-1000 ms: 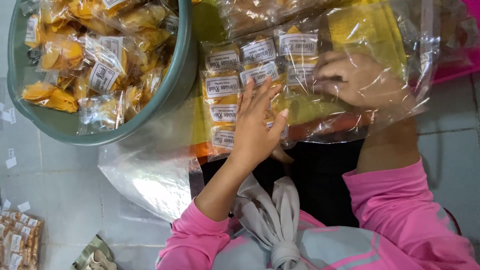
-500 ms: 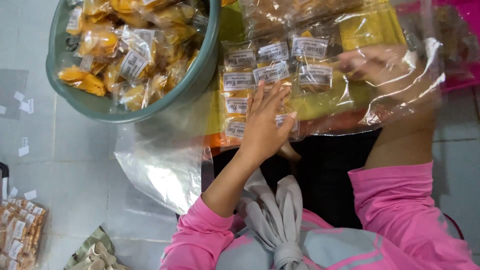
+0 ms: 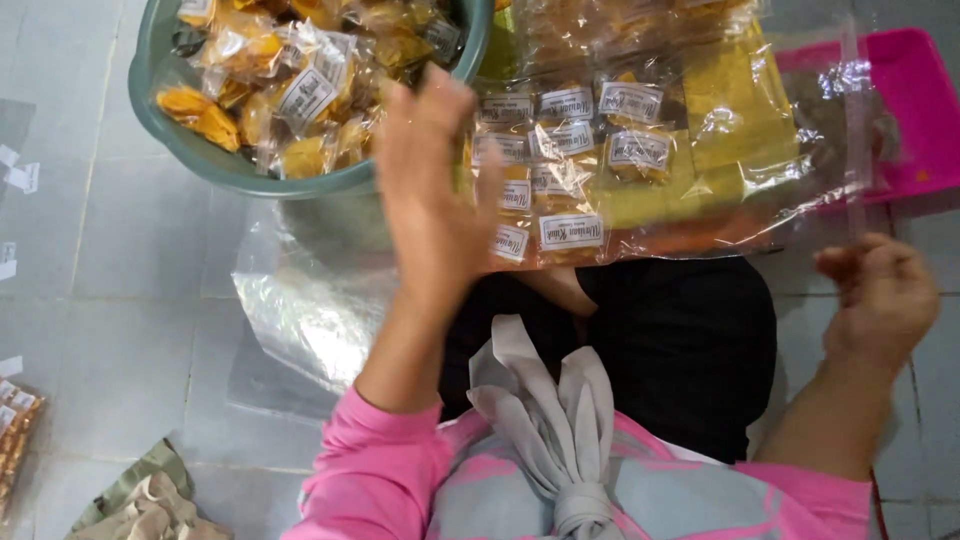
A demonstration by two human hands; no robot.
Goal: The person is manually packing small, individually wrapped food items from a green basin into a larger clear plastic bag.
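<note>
Pinching the bag's edge at three o'clock with my right hand, I keep it taut — left hand open, empty, flat above the packets at twelve.

The tiled floor at the left lies open, a free path along the near side of the green basin. The basin itself, heaped with small snack packets, blocks the upper left. A crumpled clear plastic sheet covers the floor below it. The large clear bag of labelled packets fills the middle, between the raised left hand and the right hand. A pink tray closes the upper right.
</note>
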